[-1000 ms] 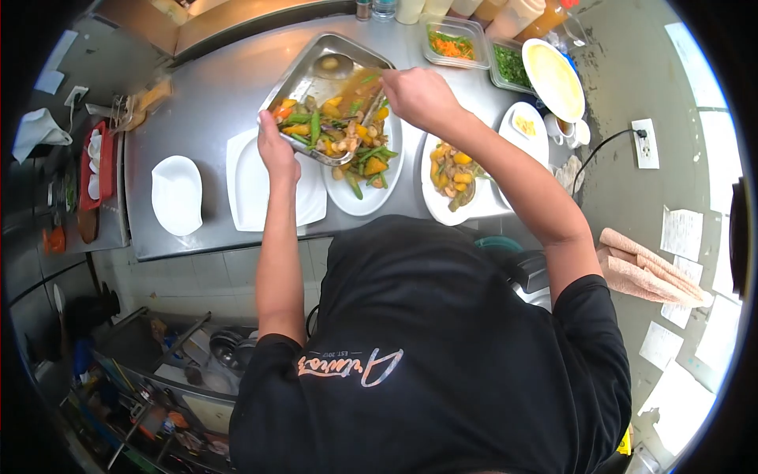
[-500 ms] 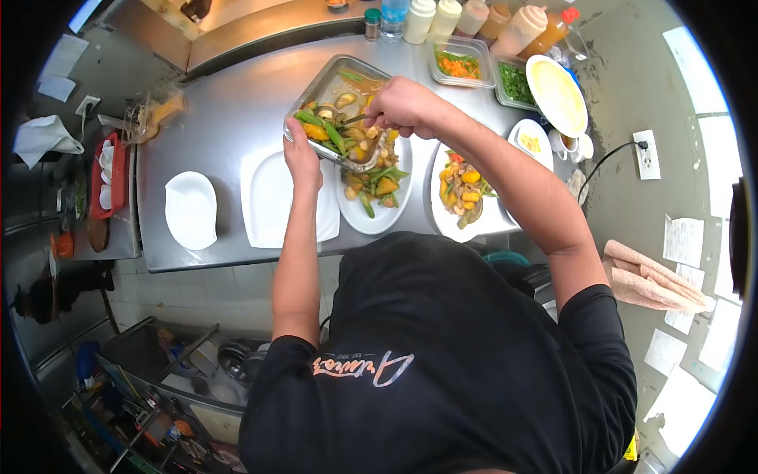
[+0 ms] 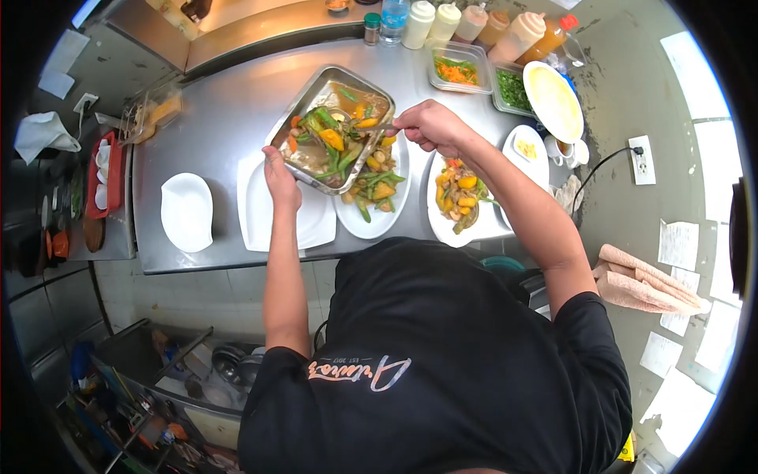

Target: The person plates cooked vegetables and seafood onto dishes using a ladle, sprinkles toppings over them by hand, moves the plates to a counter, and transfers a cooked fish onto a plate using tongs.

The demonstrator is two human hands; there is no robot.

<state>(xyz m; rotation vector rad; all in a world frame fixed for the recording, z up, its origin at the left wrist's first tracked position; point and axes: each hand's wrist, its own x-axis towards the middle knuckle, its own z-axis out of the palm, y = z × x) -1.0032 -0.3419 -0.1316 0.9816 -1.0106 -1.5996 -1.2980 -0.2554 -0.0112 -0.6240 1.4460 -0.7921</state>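
My left hand (image 3: pixel 282 180) grips the lower left edge of a metal tray (image 3: pixel 296 103), which is tilted over the counter. Inside the tray lie cooked vegetables (image 3: pixel 330 142) and brown sauce. My right hand (image 3: pixel 430 126) is closed on the handle of a spoon (image 3: pixel 379 127), whose bowl is among the vegetables. Partly under the tray is an oval white plate (image 3: pixel 365 227) with green beans and yellow pieces on it. To its left lies a square white plate (image 3: pixel 263 207), partly hidden by my left hand and forearm. Another plate (image 3: pixel 436 212) on the right bears a similar vegetable mix.
A wavy white dish (image 3: pixel 187 212) sits at the counter's left. Squeeze bottles (image 3: pixel 471 22) line the back beside containers of shredded carrot (image 3: pixel 456 73) and chopped greens (image 3: pixel 513 89). A yellow-centred plate (image 3: pixel 554 101), cups (image 3: pixel 562 150) and a small dish (image 3: pixel 527 144) stand at the right.
Since half a second ago, the tray and my left hand have shifted slightly left, and more of the tray's inside shows. My right hand has moved right and down. Vegetables in the tray have shifted.
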